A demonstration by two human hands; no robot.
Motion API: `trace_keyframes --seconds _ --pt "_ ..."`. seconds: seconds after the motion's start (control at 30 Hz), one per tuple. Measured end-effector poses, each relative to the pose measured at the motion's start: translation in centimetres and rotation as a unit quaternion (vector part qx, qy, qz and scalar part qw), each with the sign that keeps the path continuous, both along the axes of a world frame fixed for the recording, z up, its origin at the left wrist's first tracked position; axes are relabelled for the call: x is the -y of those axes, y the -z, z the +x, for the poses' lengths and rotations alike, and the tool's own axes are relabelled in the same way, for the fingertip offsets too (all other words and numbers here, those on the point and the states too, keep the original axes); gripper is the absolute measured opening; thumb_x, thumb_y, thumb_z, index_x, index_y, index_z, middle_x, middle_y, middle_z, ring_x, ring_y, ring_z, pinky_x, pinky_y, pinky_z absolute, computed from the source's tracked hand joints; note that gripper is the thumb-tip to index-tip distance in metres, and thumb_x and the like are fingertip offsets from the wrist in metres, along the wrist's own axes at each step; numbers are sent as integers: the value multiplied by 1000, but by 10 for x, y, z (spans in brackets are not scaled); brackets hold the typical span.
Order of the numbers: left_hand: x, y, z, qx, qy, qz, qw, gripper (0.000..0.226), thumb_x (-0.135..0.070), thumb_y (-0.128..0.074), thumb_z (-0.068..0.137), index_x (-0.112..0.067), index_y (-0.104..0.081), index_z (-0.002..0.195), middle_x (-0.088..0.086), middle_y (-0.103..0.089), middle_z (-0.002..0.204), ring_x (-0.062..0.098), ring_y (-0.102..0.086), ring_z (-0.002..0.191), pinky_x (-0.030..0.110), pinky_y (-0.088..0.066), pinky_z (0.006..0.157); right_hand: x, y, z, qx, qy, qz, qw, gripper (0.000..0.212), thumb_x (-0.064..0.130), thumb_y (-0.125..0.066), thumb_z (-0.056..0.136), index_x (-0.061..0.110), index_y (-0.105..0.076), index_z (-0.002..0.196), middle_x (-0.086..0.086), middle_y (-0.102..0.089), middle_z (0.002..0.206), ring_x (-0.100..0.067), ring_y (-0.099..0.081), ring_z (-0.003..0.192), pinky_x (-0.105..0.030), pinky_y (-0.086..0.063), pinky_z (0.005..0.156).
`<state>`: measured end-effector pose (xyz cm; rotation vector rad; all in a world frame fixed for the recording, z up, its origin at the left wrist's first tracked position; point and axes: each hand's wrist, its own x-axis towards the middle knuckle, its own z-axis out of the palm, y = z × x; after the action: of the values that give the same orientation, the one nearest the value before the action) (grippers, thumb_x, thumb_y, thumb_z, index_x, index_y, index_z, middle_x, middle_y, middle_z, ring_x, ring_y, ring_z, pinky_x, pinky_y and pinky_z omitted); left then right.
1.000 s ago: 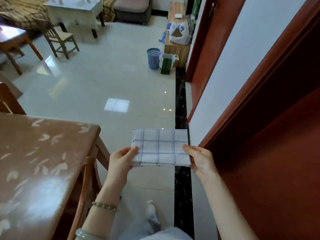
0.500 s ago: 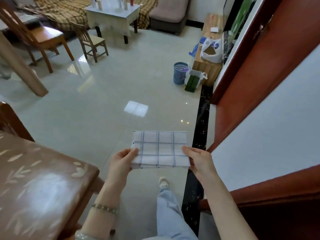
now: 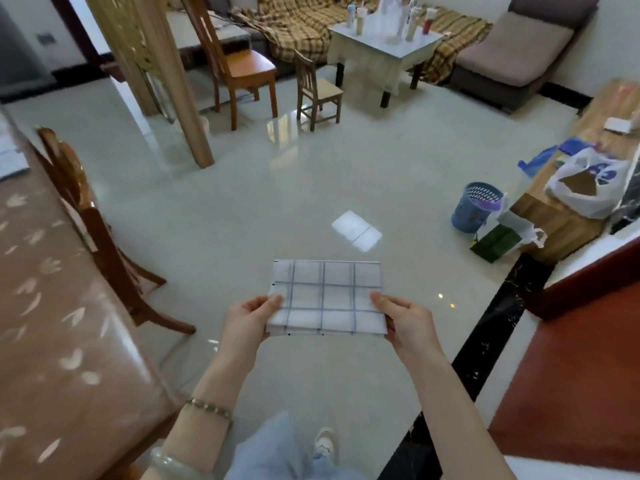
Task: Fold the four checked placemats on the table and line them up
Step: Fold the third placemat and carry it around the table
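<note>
1. Pale tiled floor [image 3: 277,202] fills most of your view. The table [image 3: 52,323], under a leaf-print cover, runs down your left side, with a wooden chair [image 3: 100,244] drawn up against it.
2. Checked placemat [image 3: 327,297]: already a small layered rectangle, held flat in mid-air over the floor. It sits to the right of the table and apart from it.
3. Your left hand [image 3: 247,322] pinches the left short edge, thumb on top and fingers underneath. Your right hand [image 3: 410,320] grips the right edge the same way.
4. Likely reason for the two-ended hold: it keeps the layers stacked and level, so the fold cannot spring open or sag in the middle.
5. Judgement: folding looks done on this one. What remains is setting it on the table in line with the others.
6. A pale flat piece [image 3: 10,154] lies at the table's far left edge. It is too cropped to tell whether it is another placemat, and no other placemats are in view.
7. Watch point: letting go of one end early would probably let the layers slide apart. Lower it with both hands.
</note>
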<state>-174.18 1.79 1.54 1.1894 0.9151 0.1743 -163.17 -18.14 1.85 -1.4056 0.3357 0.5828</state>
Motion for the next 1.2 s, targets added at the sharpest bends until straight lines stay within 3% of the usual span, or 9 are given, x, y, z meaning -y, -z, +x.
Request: trace_keyframes --seconds 0.1,0.3,0.6,0.8,0.97,1.03,1.1,1.2 --pt "-16 -1 22 4 -49 5 999 6 -12 -65 89 -8 -66 84 -3 -62 61 7 -55 51 13 -40 41 -29 3 39 -7 -40 6 999 22 9 -73 79 -7 -67 93 -16 -69 86 -24 -65 76 -30 -55 65" --pt "-67 5 70 5 -114 5 993 5 -10 -63 90 -8 -66 87 0 -63 67 5 -56 49 13 -40 42 -101 13 109 -14 -102 1 995 13 7 -71 81 -3 -68 89 -14 -68 83 -24 -64 74 -34 -54 70" --pt "-196 14 158 9 -190 8 982 4 -17 -65 89 -14 -67 88 -13 -64 61 3 -52 54 22 -35 57 -251 9 219 0 -192 0 981 15 8 -71 81 -4 -68 90 -14 -69 84 -24 -66 75 -31 -58 64" --pt "-274 0 194 19 -232 29 972 6 -17 -64 90 -17 -66 85 -16 -67 61 -3 -58 53 19 -39 58 -350 3 270 1 -233 9 972 22 8 -72 81 -8 -66 96 -17 -68 88 -26 -66 79 -37 -56 73" --pt "-334 5 214 -5 -276 24 961 19 -23 -68 87 -11 -70 102 8 -74 100 21 -65 87 28 -45 72 -429 7 305 -7 -278 0 961 17 9 -72 81 -4 -68 91 -17 -67 87 -25 -64 76 -33 -56 67" --pt "-357 7 226 -13 -298 19 954 19 -21 -68 87 -10 -69 102 10 -73 101 20 -64 85 31 -48 73 -460 10 320 -12 -300 -1 954 16 9 -71 81 -4 -68 90 -18 -67 86 -25 -64 76 -33 -55 68" --pt "-384 9 241 -16 -320 14 947 17 -18 -67 88 -7 -69 101 13 -73 100 26 -65 89 42 -51 83 -495 12 337 -16 -323 0 946 13 9 -71 81 -2 -69 88 -17 -67 84 -24 -64 74 -32 -55 68" --pt "-430 11 264 -25 -348 19 937 11 -18 -66 88 -8 -69 94 11 -73 93 27 -65 89 42 -51 89 -555 15 365 -13 -357 -3 934 10 9 -71 82 0 -69 83 -16 -66 83 -24 -63 74 -31 -54 66"
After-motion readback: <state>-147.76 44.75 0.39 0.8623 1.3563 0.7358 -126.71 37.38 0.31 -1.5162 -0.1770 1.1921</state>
